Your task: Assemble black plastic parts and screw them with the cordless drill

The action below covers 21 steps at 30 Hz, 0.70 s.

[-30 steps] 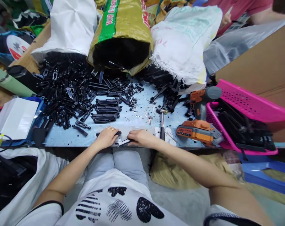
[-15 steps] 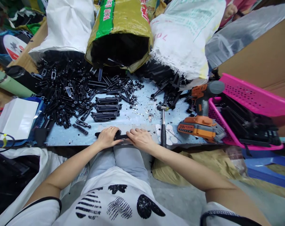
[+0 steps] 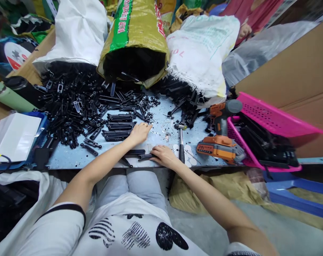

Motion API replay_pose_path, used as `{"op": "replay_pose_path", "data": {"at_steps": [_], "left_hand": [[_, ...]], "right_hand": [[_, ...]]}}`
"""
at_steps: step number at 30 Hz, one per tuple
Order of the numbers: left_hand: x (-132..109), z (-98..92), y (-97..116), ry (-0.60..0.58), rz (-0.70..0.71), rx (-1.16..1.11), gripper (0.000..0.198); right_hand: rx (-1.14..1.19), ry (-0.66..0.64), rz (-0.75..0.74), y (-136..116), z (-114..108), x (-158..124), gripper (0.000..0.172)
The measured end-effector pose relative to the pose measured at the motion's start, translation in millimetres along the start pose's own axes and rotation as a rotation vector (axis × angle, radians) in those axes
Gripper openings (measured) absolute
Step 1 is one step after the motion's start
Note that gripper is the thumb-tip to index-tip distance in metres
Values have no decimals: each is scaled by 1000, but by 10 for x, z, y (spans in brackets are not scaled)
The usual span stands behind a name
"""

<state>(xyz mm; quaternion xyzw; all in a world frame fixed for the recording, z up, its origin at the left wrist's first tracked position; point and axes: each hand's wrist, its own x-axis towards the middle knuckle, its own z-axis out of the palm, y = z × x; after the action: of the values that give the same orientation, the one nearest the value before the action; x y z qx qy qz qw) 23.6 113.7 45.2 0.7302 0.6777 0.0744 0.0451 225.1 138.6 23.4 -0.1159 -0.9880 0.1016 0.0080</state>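
Observation:
My left hand is reached forward over the work surface, fingers stretched toward scattered small black pins; nothing shows in it. Close to the table's front edge, my right hand is closed around one end of a black plastic arm part, whose jointed pieces lie spread to the left. Just beyond my left wrist several assembled black arms rest in a stacked row. A hammer with a dark handle lies to the right of my right hand, beside white round discs.
A heap of black parts covers the left side, below open sacks. An orange cordless drill and a pink basket of black parts stand at right. At the back right another person's hand shows.
My left hand has let go of the black arm part and moved forward and right toward the small pins. My right hand stays at the part, which now shows its jointed pieces angled apart.

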Motion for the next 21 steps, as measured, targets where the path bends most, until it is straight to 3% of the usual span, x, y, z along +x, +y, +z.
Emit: {"op": "replay_pose_path", "data": {"at_steps": [3, 5, 8, 10, 12, 14, 17, 21], "left_hand": [[483, 73, -8, -76, 14, 30, 32], [560, 98, 16, -78, 23, 31, 29], [335, 16, 30, -24, 42, 22, 29], [26, -115, -38, 76, 37, -23, 25], [-363, -259, -183, 201, -16, -73, 23], [-786, -362, -365, 285, -97, -89, 23], [-1348, -381, -565, 258, -141, -85, 23], [-1681, -302, -557, 136, -129, -11, 21]], "right_hand": [[15, 36, 146, 230, -89, 20, 35], [-30, 135, 355, 528, -195, 146, 32], [-93, 270, 620, 1081, -324, 418, 28], [-70, 283, 662, 1366, -355, 575, 26], [-27, 271, 639, 1488, -349, 668, 24], [16, 278, 600, 1432, -330, 692, 22], [82, 299, 493, 1090, -332, 634, 22], [324, 240, 287, 437, -425, 518, 21]]}}
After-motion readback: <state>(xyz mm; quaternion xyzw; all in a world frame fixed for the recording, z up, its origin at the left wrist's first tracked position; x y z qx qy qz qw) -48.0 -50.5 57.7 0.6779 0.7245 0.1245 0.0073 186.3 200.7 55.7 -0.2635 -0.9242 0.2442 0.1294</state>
